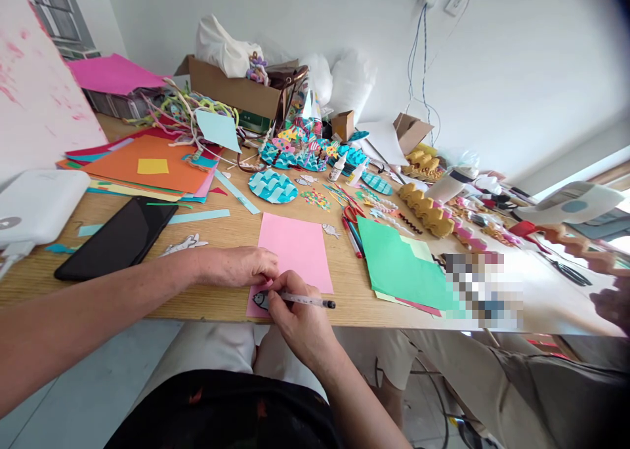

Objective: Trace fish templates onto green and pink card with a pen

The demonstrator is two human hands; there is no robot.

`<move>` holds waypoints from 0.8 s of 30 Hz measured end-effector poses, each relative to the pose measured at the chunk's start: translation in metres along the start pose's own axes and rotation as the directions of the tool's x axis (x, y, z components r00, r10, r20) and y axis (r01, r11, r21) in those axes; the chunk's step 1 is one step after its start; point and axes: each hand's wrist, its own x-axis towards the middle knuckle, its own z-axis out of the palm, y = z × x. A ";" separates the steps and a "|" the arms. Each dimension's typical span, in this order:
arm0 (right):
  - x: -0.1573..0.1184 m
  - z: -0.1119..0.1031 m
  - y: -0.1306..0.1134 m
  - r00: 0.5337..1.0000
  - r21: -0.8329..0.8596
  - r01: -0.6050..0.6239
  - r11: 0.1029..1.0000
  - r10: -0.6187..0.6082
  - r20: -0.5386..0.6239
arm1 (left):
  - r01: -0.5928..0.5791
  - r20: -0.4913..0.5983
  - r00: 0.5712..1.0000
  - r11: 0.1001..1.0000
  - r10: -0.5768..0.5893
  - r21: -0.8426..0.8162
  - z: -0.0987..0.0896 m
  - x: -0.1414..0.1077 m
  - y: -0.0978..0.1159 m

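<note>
A sheet of pink paper (296, 245) lies at the table's front edge. On its lower left part is a small fish cut-out (260, 299) with a dark outline, partly covered by my fingers. My right hand (306, 318) is closed around a clear-barrelled pen (308, 300) with a black end, its tip down by the fish and hidden by the fingers. With curled fingers, my left hand (246, 266) presses on the pink paper just above the fish; its fingertips are partly hidden. Another paper fish (331, 230) rests beside the sheet's right edge.
Left are a black phone (118, 239), a white power bank (44, 203) and stacked coloured paper (113, 163). Green paper (406, 265), markers (353, 237) and red scissors (353, 213) lie right. Blue paper crafts (273, 186) and glue bottles (337, 167) stand behind. Another person sits at the right.
</note>
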 end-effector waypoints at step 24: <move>0.003 -0.002 0.000 0.998 -0.080 0.012 0.997 -0.007 0.062 | 0.009 -0.010 1.000 0.972 -0.012 -0.235 0.004 0.004 -0.005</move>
